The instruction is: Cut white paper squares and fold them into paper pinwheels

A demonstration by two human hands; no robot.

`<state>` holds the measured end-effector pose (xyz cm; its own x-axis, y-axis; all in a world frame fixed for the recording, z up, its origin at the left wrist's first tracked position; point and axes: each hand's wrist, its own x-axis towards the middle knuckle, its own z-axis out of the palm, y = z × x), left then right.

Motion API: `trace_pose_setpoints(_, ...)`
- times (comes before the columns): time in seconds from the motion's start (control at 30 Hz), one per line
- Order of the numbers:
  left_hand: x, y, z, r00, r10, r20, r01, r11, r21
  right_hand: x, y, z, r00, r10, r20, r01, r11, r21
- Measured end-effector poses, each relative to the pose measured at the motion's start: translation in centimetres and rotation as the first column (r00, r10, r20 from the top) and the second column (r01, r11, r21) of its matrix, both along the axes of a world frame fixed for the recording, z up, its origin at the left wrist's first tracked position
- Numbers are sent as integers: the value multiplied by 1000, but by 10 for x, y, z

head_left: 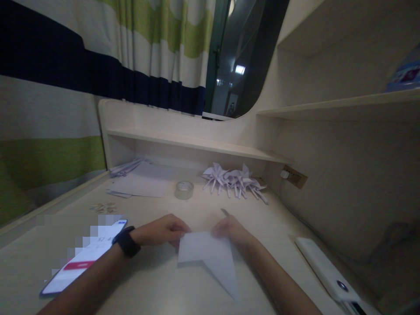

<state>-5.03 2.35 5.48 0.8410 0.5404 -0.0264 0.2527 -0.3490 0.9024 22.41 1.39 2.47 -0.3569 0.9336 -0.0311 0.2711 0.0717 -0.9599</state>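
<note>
A white sheet of paper, cut or folded into an angular shape with a long point toward me, is held just above the desk. The fingers of my left hand pinch its upper left corner; a dark watch is on that wrist. My right hand, a little blurred, has its fingers closed at the paper's upper right edge. A thin grey object sticks out beyond the right fingers, its kind too unclear to tell.
Paper pinwheels lie at the back. A tape roll, paper sheets and small pale pieces lie further left. A lit phone is beside my left forearm; a white device lies at right.
</note>
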Motion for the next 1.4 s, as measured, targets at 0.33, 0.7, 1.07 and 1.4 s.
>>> trace_pose_setpoints(0.33, 0, 14, -8, 927, 372, 49, -373, 928, 10, -3, 0, -1, 997, -71, -13, 71, 997, 2)
trace_pose_setpoints(0.7, 48, 16, -23, 986, 153, -65, -103, 867, 488, -16, -12, 6, 983, -8, 182, -22, 987, 159)
trace_pose_setpoints(1.07, 38, 9, -36, 981, 160, -110, -55, 772, 633, -3, -1, -4, 953, 90, 288, -153, 967, 205)
trace_pose_setpoints(1.4, 28, 23, -42, 987, 121, -109, -34, 807, 590, 5, -2, 6, 916, 181, 357, -234, 966, 112)
